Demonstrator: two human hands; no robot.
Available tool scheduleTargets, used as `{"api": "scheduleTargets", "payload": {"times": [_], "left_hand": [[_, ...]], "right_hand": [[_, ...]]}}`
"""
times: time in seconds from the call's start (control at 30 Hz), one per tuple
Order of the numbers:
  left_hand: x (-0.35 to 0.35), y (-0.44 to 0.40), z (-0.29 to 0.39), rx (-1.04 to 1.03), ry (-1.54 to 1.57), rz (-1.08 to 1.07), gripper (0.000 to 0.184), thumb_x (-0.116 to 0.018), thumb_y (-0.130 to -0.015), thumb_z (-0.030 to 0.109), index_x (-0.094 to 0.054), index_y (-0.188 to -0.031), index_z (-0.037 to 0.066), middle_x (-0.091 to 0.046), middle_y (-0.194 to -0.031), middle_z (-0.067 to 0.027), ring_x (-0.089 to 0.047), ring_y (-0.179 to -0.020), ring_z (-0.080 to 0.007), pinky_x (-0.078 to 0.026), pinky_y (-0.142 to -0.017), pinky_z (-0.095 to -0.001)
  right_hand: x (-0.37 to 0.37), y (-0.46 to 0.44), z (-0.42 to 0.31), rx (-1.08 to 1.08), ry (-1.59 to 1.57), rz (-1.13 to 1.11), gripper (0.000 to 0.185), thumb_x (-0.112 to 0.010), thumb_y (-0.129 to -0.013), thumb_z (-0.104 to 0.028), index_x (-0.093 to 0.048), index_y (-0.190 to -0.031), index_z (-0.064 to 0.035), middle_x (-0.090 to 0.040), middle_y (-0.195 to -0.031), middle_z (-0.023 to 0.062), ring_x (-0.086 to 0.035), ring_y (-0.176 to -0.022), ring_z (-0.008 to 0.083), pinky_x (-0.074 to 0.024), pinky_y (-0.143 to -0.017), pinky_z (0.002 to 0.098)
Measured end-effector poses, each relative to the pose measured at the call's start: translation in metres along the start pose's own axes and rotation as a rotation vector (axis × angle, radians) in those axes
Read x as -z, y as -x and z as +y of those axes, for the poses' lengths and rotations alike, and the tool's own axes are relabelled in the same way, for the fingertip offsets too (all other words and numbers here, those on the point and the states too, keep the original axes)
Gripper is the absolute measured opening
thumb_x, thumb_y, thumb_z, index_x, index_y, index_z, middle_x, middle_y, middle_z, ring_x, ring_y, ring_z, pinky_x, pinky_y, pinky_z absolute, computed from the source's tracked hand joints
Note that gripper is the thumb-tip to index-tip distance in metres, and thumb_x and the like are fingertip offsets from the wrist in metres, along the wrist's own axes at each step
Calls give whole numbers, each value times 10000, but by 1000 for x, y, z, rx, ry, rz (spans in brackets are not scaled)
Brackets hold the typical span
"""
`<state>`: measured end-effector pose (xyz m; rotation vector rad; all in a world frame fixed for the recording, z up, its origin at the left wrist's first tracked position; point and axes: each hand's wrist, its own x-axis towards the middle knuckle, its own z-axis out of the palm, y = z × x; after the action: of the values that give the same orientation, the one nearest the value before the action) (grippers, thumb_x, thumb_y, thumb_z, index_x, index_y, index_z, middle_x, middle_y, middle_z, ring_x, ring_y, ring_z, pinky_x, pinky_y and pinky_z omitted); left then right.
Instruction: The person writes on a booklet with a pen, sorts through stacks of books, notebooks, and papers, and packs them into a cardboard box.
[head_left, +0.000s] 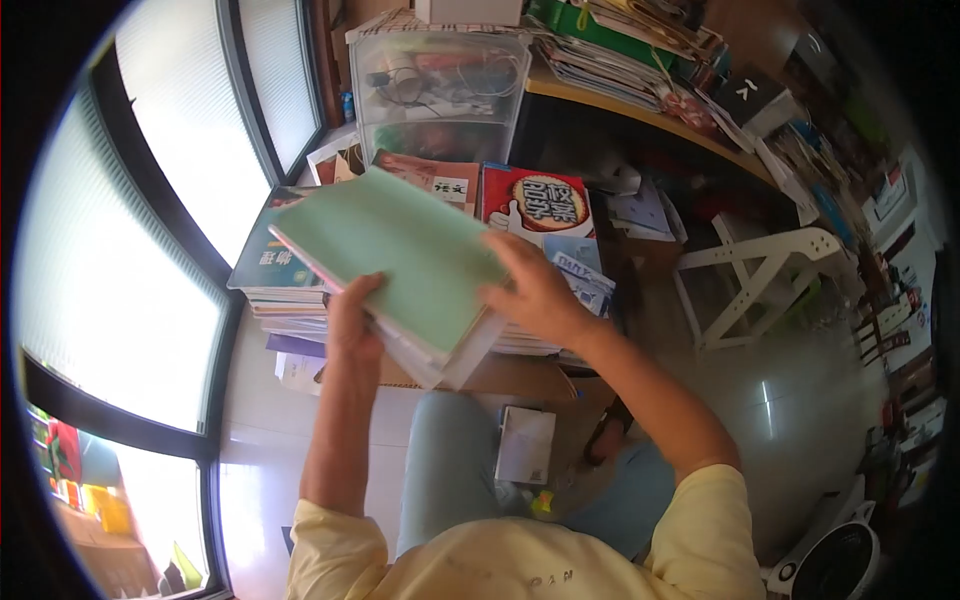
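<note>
A green-covered booklet is held tilted above the stacked books, with white sheets showing under its near edge. My left hand is closed on its lower left edge, thumb on top of the cover. At the right edge, my right hand grips it, fingers over the cover; the underside of this grip is hidden. Beneath, to the left, lies a stack topped by a teal textbook. A red-covered book tops the pile at the right, and a reddish-brown book shows behind the booklet.
Behind the books stands a clear plastic drawer unit. A wooden shelf at the back right carries piled papers. A white folding frame stands on the right. Windows line the left side. A white book lies on the floor.
</note>
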<state>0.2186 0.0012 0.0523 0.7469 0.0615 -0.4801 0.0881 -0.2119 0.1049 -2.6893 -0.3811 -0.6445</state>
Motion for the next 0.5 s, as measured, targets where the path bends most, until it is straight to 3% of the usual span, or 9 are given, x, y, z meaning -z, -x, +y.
{"api": "scheduleTargets", "payload": {"times": [0.07,0.1,0.13,0.2,0.3,0.33,0.4,0.47,0.5], "left_hand": [[4,27,27,-32,-78,-75,466,-639,-746,29,-509,-1192,-5,-602,-1020,-129,-605,-947,-265,-520,-860,-381],[-7,53,41,-97,-133,-94,496,-643,-743,35,-493,-1215,-6,-602,-1037,-133,-610,-952,-267,-525,-858,-376],[-1,66,51,-156,-226,-145,447,-667,-754,103,-532,-1165,-9,-612,-1027,-128,-618,-935,-241,-535,-812,-364],[-6,102,73,-210,-314,-250,542,-655,-761,135,-470,-1240,-36,-588,-1095,-142,-611,-974,-272,-537,-822,-378],[-9,140,87,-204,-366,-313,567,-656,-728,135,-472,-1235,-40,-580,-1122,-144,-609,-984,-272,-530,-831,-382],[-11,151,85,-214,-369,-354,497,-638,-681,67,-527,-1153,-43,-606,-1049,-143,-620,-957,-259,-528,-823,-371],[-12,163,78,-226,-370,-397,441,-620,-634,-2,-582,-1071,-46,-632,-976,-142,-632,-929,-246,-525,-816,-361],[-9,163,57,-247,-434,-566,433,-603,-592,-32,-606,-1025,-36,-640,-949,-124,-634,-891,-239,-507,-791,-341],[-13,167,48,-253,-492,-562,402,-634,-624,-30,-607,-1025,-18,-641,-950,-95,-624,-861,-214,-490,-769,-317]], "right_hand": [[-9,21,20,-401,-631,35,663,-610,-904,-341,-346,-1391,24,-398,-1407,237,-385,-1319,321,-337,-1058,373],[-15,31,21,-509,-879,15,748,-583,-917,-434,-278,-1431,15,-380,-1429,209,-349,-1336,303,-308,-1072,364],[-19,38,15,-508,-887,27,748,-583,-917,-434,-278,-1431,15,-380,-1429,209,-349,-1336,303,-308,-1072,364],[-29,50,0,-662,-1203,19,828,-590,-889,-500,-242,-1449,1,-375,-1435,180,-358,-1325,294,-310,-1075,365],[5,50,-38,-561,-1475,-136,925,-611,-832,-585,-235,-1454,-12,-398,-1417,134,-382,-1300,245,-335,-1059,375],[9,53,-41,-488,-1571,-206,939,-613,-821,-601,-241,-1452,-14,-411,-1405,119,-395,-1288,231,-351,-1045,377],[26,62,-46,-450,-1672,-181,869,-659,-830,-509,-276,-1431,-12,-454,-1361,119,-443,-1244,220,-385,-1014,376],[51,73,-64,-543,-1569,-100,751,-725,-815,-354,-364,-1377,-10,-508,-1298,111,-483,-1189,197,-405,-984,353],[51,83,-69,-556,-1567,-90,751,-725,-815,-354,-364,-1377,-10,-508,-1298,111,-483,-1189,197,-405,-984,353]]}}
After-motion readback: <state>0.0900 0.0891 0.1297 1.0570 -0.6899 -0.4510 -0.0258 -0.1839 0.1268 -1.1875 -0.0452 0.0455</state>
